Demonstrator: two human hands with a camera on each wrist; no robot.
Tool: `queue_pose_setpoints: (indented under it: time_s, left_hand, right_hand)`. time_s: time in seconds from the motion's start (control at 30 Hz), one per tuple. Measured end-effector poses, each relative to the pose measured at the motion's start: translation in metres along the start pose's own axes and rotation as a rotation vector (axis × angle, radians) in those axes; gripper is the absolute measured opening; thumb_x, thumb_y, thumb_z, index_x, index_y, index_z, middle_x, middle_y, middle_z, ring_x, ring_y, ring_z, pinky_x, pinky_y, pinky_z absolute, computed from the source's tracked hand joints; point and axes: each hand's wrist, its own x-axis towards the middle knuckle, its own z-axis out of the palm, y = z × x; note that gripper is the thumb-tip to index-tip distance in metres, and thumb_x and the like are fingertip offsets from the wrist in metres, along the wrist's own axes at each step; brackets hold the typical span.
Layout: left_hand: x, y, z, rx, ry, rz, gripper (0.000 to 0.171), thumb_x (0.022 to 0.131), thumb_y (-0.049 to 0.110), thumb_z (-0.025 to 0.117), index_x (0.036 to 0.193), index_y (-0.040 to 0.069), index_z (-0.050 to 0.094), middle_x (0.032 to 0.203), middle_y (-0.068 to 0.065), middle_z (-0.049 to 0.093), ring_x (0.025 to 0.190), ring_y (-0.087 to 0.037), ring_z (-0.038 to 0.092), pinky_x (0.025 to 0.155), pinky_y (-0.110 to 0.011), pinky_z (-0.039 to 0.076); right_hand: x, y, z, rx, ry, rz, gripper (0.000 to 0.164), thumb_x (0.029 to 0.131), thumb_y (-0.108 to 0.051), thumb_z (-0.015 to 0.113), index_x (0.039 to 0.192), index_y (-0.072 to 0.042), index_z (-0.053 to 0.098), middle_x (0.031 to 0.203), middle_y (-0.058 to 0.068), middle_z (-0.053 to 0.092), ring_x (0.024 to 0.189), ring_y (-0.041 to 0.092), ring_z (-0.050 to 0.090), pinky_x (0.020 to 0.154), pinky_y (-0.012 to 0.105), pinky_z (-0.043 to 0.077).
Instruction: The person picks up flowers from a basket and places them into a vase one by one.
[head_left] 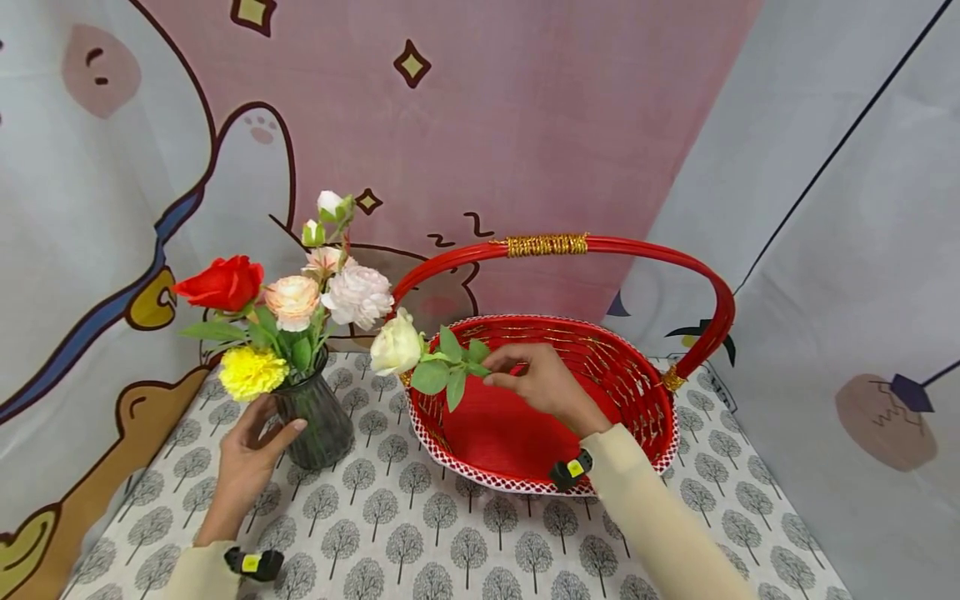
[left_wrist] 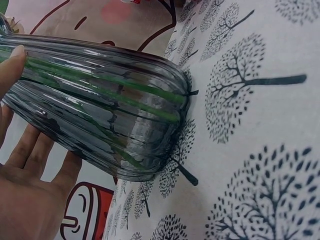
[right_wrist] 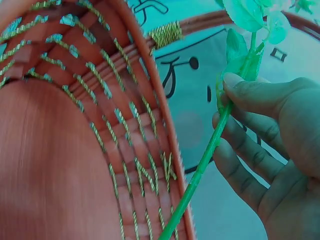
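My right hand [head_left: 542, 382] pinches the green stem of a cream-white rose [head_left: 397, 343] between thumb and fingers. The bloom points left, and its leaves hang over the left part of the red basket [head_left: 495, 442]. In the right wrist view the stem [right_wrist: 197, 172] slants down across the basket's rim. On the left, my left hand [head_left: 251, 454] holds a dark grey glass vase [head_left: 318, 425], thumb on one side and fingers on the other. The vase stands on the tablecloth; several green stems show through its ribbed glass [left_wrist: 100, 100].
From the vase rise a red rose [head_left: 222, 283], a yellow carnation [head_left: 253, 372], a peach flower [head_left: 292, 302], a pale pink flower [head_left: 358, 296] and white buds [head_left: 330, 204]. The basket's tall handle [head_left: 637, 248] arches above it. A tree-print cloth [head_left: 405, 542] covers the table; a cartoon curtain hangs behind.
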Motion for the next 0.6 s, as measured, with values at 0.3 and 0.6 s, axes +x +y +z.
queue_pose_setpoints:
  time_s: [0.3,0.6]
  left_hand:
    - [0.000,0.001,0.002,0.008,0.020,0.002,0.091,0.097,0.036,0.072,0.166,0.026,0.013,0.166,-0.014,0.033,0.154,-0.035,0.032,0.104,-0.006,0.045]
    - [-0.001,0.001,0.002,0.000,0.011,-0.007,0.089,0.098,0.035,0.071,0.166,0.029,0.013,0.166,-0.012,0.031,0.155,-0.032,0.031,0.102,-0.003,0.045]
  right_hand:
    - [-0.005,-0.030,0.006,0.034,-0.009,-0.118,0.018,0.089,-0.014,0.081,0.101,-0.026,0.079,0.093,-0.006,0.074,0.089,0.016,0.066,0.075,0.034,0.062]
    - [-0.009,-0.063,0.012,0.022,0.008,-0.230,0.018,0.092,-0.011,0.078,0.106,-0.023,0.077,0.096,-0.008,0.073,0.090,0.010,0.066,0.077,0.032,0.063]
